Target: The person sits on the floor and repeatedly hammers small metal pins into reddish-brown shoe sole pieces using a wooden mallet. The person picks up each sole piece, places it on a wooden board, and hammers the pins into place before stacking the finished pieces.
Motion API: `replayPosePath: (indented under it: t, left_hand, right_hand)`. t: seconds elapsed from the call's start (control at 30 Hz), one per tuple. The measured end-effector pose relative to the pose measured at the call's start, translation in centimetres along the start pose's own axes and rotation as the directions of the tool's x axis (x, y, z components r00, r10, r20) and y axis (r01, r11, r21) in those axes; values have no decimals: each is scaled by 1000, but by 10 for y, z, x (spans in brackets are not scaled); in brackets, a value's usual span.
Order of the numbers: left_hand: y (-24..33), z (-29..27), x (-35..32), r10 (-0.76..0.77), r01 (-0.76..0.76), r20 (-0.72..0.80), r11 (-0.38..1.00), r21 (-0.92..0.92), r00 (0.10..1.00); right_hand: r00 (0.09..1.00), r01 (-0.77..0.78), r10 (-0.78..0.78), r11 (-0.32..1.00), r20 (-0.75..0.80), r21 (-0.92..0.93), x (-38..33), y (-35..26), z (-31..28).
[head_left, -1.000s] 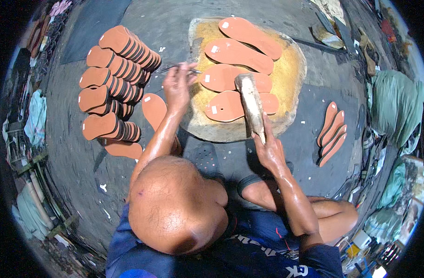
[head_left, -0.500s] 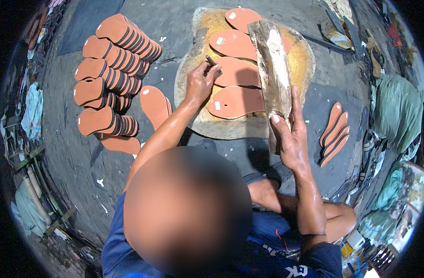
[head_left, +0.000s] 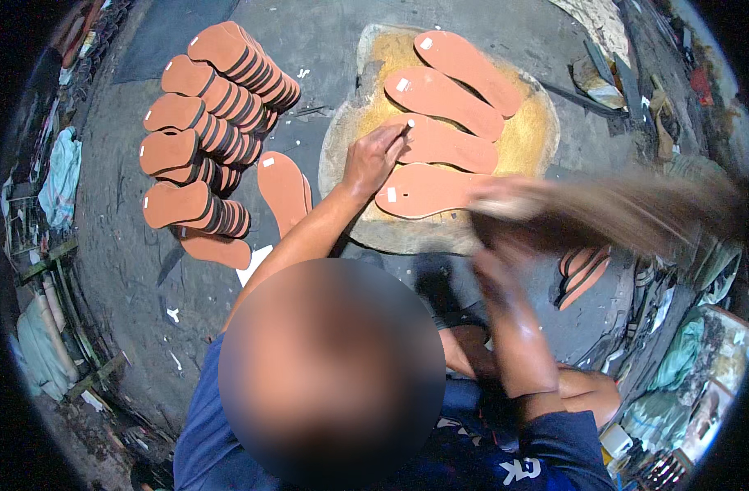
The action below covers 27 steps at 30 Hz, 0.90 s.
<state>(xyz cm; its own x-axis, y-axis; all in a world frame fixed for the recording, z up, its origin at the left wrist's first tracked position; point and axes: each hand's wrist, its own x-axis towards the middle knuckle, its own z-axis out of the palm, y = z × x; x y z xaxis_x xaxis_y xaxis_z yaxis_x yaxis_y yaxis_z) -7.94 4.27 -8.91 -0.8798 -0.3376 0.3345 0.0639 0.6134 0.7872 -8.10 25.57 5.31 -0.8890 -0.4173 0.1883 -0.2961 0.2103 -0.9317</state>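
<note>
My left hand is closed around a short, rod-like punch. It rests at the heel end of a brown sandal sole on a worn, yellow-topped slab. Nearest me on that slab lies another sole with a small dark hole and a white sticker. Farther off are two more soles, a middle one and a far one. My right hand, smeared by motion, grips a rough wooden club that stretches out to the right, blurred, above the slab's right edge.
Several fanned stacks of soles stand on the dark floor at left. A few loose soles lie between them and the slab. More soles sit at right, partly behind the club. Cloth bundles and clutter line the right side.
The wooden club has swung from pointing away over the soles to lying out rightward. My left hand, still on the punch, has shifted slightly right and nearer in the picture.
</note>
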Motion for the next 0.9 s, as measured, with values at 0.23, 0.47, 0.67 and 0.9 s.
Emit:
replayPosePath:
  t: [0.23,0.47,0.67,0.9]
  left_hand:
    - [-5,-6,-6,5,-14,59,986,165,998]
    - [-11,-7,31,-694,399,-16,433,-808,720]
    - [-27,0,98,-334,260,16,702,-663,942]
    - [-33,15,97,-173,142,-75,940,-309,982]
  right_hand:
    - [952,-252,302,865,50,-435,-56,64,3]
    - [854,-387,510,758,107,-525,-58,61,-23]
    - [944,-288,327,886,47,-363,-47,51,-19]
    - [974,-222,219,973,-49,-61,10,18,-37]
